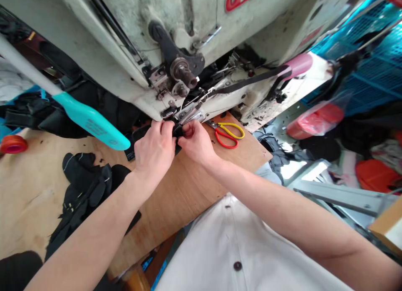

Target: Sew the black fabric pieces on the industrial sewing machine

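Note:
Both hands meet just in front of the needle area of a worn, pale sewing machine (141, 81). My left hand (154, 146) is closed, its fingers curled over a piece of black fabric (178, 134). Beside it, my right hand (197, 141) pinches the same fabric with thumb and fingertips. Most of the fabric is hidden under the fingers. A black strip (248, 82) runs along the machine's arm toward the metal guide (191, 114) above my right hand. Scissors (228, 134) with red and yellow handles lie right of that hand.
Black fabric pieces (88, 182) are heaped on the wooden table (176, 199) at left. A turquoise-ended lamp arm (94, 121) reaches in over them. An orange tape roll (13, 144) sits at the far left. Blue crates (367, 81) and a metal frame (339, 194) stand at right.

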The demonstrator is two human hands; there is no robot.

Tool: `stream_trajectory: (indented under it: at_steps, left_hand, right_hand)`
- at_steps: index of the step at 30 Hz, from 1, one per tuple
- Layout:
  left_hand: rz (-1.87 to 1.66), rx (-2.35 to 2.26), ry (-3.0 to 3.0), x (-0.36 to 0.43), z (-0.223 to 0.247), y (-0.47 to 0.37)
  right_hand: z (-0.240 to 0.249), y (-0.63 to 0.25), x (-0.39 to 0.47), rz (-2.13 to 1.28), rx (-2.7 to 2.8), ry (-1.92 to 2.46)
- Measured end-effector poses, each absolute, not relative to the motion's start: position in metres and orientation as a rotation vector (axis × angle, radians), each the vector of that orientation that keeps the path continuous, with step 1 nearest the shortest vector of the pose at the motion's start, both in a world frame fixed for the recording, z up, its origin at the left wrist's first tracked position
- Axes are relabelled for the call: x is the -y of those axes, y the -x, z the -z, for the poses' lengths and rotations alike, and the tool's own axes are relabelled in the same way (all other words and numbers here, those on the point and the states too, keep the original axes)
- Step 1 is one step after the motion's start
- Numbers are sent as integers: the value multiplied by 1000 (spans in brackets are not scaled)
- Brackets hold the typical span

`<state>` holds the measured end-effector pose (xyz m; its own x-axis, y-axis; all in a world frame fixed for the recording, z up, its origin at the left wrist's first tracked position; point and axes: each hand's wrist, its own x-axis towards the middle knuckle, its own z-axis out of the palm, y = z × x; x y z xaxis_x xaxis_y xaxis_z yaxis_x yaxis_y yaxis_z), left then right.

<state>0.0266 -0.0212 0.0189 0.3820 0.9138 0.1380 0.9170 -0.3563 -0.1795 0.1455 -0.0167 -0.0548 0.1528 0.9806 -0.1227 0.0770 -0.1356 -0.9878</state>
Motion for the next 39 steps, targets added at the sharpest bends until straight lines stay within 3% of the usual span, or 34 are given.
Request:
stream_trajectory:
  at_steps: [6,17,27,33,39]
  left_hand:
    - [232,1859,2378,14,-11,-33]
    - [446,1797,2424,3,3,-14]
    - [232,1969,2539,-11,-9,-16]
    - [387,1536,2547,1,-4,-11]
    - [247,1113,2587,3,-14,-1]
  right_hand:
    - [47,-161,16,-1175,1203,1447]
    - [43,-159,14,-1176,1238,1467]
    - [40,-160,13,-1182,1209,1529]
    - [37,-163,11,-1237,1193,1500]
    - [40,-168,7,-1369,1115,1415]
